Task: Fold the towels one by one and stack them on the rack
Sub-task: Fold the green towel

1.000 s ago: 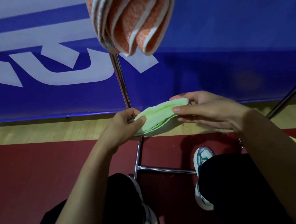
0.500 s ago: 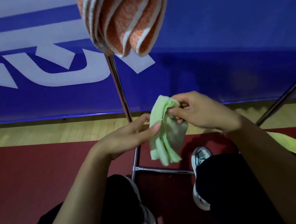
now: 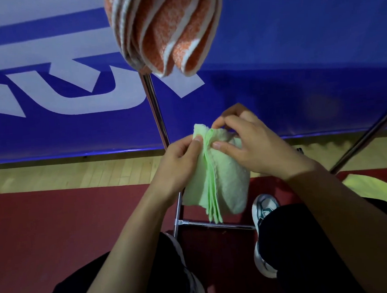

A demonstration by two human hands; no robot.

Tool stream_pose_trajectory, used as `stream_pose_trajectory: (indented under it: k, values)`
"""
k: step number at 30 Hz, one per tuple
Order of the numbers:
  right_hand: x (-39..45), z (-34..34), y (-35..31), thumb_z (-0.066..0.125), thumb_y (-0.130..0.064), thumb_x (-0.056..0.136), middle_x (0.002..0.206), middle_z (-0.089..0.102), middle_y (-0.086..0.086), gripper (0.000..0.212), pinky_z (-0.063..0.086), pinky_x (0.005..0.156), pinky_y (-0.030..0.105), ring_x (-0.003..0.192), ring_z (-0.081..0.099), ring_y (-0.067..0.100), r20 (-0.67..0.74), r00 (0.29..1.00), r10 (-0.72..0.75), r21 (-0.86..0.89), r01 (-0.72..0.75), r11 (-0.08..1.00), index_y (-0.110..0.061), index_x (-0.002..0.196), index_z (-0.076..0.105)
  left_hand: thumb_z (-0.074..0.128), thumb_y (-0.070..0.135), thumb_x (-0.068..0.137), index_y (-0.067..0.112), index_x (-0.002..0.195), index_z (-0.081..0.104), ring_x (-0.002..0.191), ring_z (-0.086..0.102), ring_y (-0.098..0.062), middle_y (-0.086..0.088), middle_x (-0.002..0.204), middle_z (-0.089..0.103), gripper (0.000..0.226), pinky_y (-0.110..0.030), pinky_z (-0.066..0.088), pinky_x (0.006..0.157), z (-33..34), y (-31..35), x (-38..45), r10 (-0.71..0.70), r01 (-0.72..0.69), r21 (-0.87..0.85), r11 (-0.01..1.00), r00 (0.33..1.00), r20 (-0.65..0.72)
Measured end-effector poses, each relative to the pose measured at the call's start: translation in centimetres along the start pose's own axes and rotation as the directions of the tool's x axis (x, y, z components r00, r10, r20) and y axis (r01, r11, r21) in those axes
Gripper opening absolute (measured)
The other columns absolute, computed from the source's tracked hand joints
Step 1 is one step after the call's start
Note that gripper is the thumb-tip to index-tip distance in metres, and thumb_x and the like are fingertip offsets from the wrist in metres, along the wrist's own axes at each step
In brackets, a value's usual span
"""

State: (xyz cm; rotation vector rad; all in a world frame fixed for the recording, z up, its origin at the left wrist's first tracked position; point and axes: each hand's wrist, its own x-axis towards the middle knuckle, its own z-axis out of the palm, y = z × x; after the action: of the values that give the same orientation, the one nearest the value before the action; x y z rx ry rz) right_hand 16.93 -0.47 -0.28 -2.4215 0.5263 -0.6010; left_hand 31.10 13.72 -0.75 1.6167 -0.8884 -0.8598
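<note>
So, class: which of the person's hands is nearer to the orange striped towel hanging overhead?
Right. The right hand pinches the green towel almost directly below the orange striped towel; the left hand grips it lower and further left.

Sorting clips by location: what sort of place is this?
Probably an indoor sports hall: a blue padded barrier with large white lettering, and a wood-strip floor bordered by red court surface. A metal rack stands there.

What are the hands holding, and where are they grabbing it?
Both hands hold the folded green towel by its top edge. The left hand pinches the left side of that edge, the right hand the right side. The rest hangs down.
</note>
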Motion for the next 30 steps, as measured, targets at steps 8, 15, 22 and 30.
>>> stream_pose_trajectory:
  k: [8,15,22,30]
  values:
    - [-0.2,-1.3,-0.5,0.073,-0.023,0.092,0.098,0.064,-0.014,0.015,0.04,0.085,0.017,0.1,0.056,0.005,0.065,0.996,-0.061,0.017,0.06,0.998,-0.03,0.101,0.063,0.044,0.029,0.111,0.011,0.081,0.054,0.057,0.043,-0.012,0.002,0.063,0.049,0.036,-0.03,0.032,0.055,-1.1,-0.8,0.6,0.302,-0.166,0.544,0.822,0.938,-0.17]
    - [0.2,-1.2,-0.5,0.071,-0.026,0.094,0.104,0.064,-0.015,0.013,0.051,0.089,0.03,0.099,0.063,0.007,0.027,0.997,-0.068,0.064,0.066,0.996,-0.031,0.102,0.062,0.05,0.023,0.111,0.02,0.106,0.066,0.065,0.052,-0.017,-0.003,0.075,0.059,0.017,-0.026,0.041,0.061,-1.1,0.3,-0.1,0.34,-0.367,0.387,0.846,0.93,0.139]
    - [0.2,-0.7,0.4,0.068,-0.037,0.095,0.107,0.064,-0.019,0.024,0.039,0.087,0.013,0.103,0.051,0.004,0.191,0.981,-0.011,-0.001,0.011,1.0,-0.037,0.118,0.064,0.059,0.012,0.106,0.015,0.115,0.07,0.091,0.074,-0.016,0.005,0.099,0.076,0.015,-0.027,0.055,0.077,-0.9,0.3,-0.3,0.348,-0.369,0.249,0.895,0.929,0.125]
    - [0.1,-1.9,-0.2,0.062,-0.021,0.099,0.088,0.066,-0.009,0.006,0.045,0.08,0.031,0.091,0.058,0.008,0.228,0.973,-0.025,0.04,0.017,0.999,-0.025,0.097,0.066,0.064,0.028,0.103,0.021,0.114,0.063,0.08,0.064,-0.015,-0.002,0.099,0.067,0.013,-0.029,0.051,0.07,-1.4,0.0,-0.1,0.185,-0.213,0.248,0.945,0.974,0.13]
